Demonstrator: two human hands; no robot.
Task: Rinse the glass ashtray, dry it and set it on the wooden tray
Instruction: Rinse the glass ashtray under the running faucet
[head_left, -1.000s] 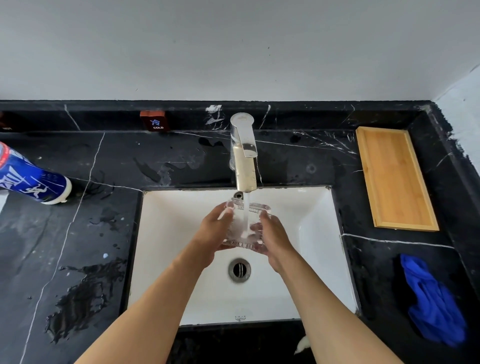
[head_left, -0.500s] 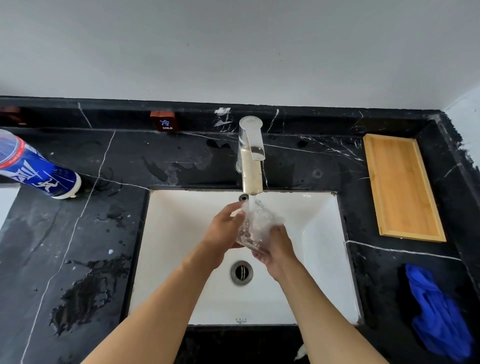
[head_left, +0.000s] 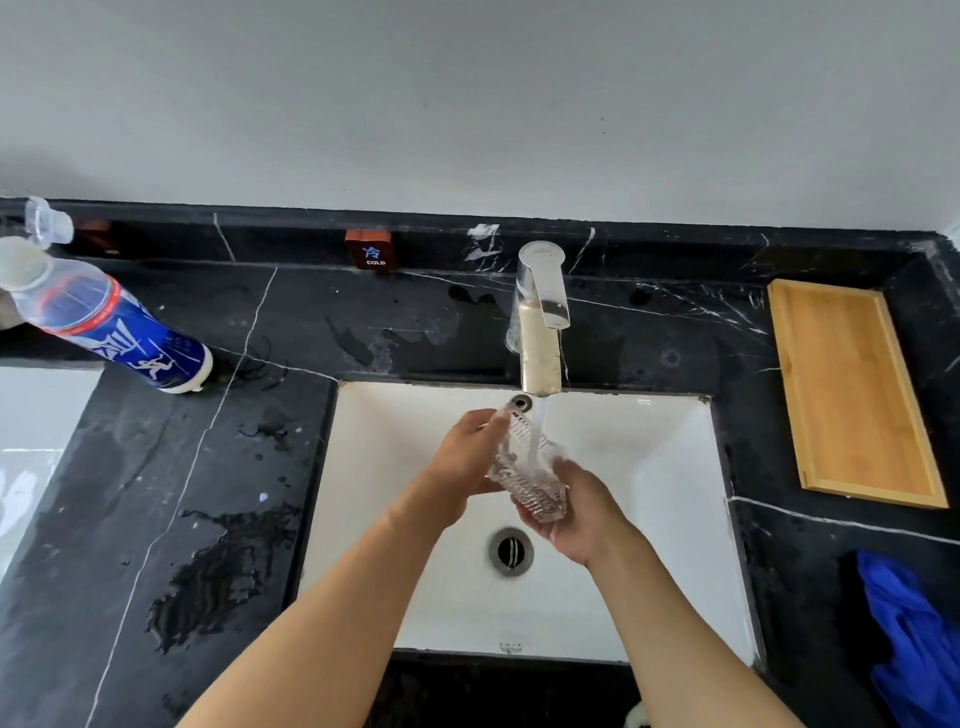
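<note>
The clear ribbed glass ashtray (head_left: 527, 470) is tilted on edge under the running stream from the faucet (head_left: 540, 332), over the white sink (head_left: 649, 467). My left hand (head_left: 462, 467) grips its upper left rim. My right hand (head_left: 576, 512) cups it from below and to the right. Water runs over the glass. The wooden tray (head_left: 852, 389) lies bare on the black counter at the right. A blue cloth (head_left: 914, 644) is crumpled at the counter's front right.
A plastic bottle with a blue label (head_left: 109, 327) lies on the black marble counter (head_left: 208, 467) at the left, near wet patches. A small "COLD" sign (head_left: 371, 252) stands on the back ledge. The drain (head_left: 511, 551) sits below my hands.
The ashtray has turned from lying flat under the stream to standing tilted on edge. My right hand slid beneath it, and my left hand moved up to its top rim.
</note>
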